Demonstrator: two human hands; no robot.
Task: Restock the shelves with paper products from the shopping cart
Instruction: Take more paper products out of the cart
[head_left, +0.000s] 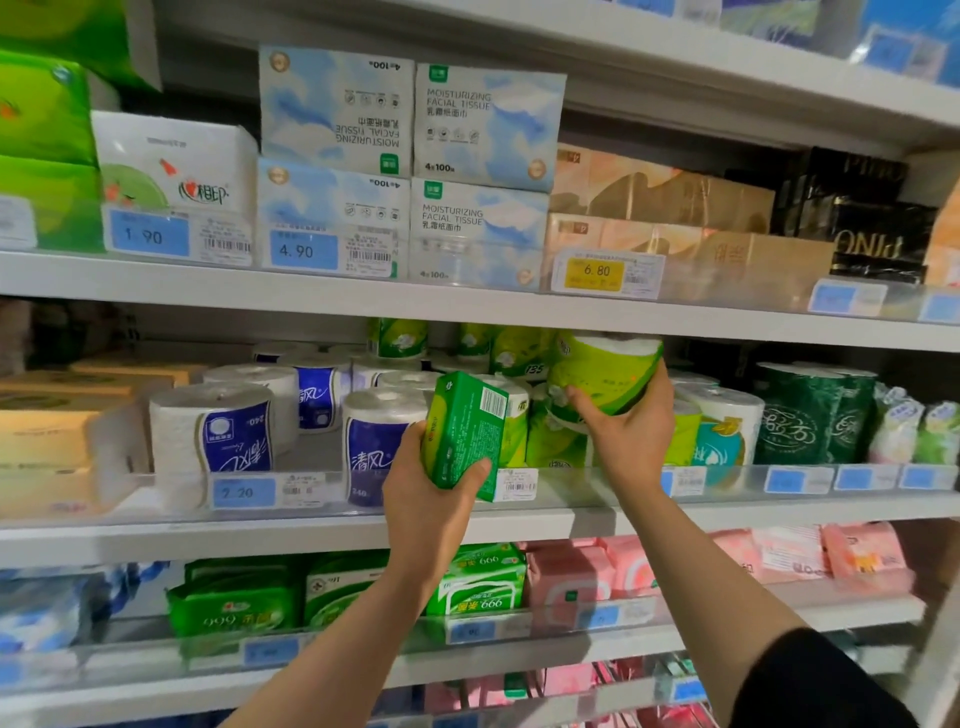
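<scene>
L hand (431, 499) grips green pack (464, 431); R hand (631, 421) grips green roll (605, 371).

1. On the middle shelf (311, 525), wrapped rolls (213, 436) stand at the left part, behind the front edge.
2. Right of them, the left hand (431, 499) holds a small pack (465, 431) before the shelf.
3. The right hand (631, 421) holds a roll (605, 371) over rolls farther right (just under the upper shelf (467, 306)).

Two bare forearms, with a black sleeve (821, 680) covering the right upper arm.
</scene>
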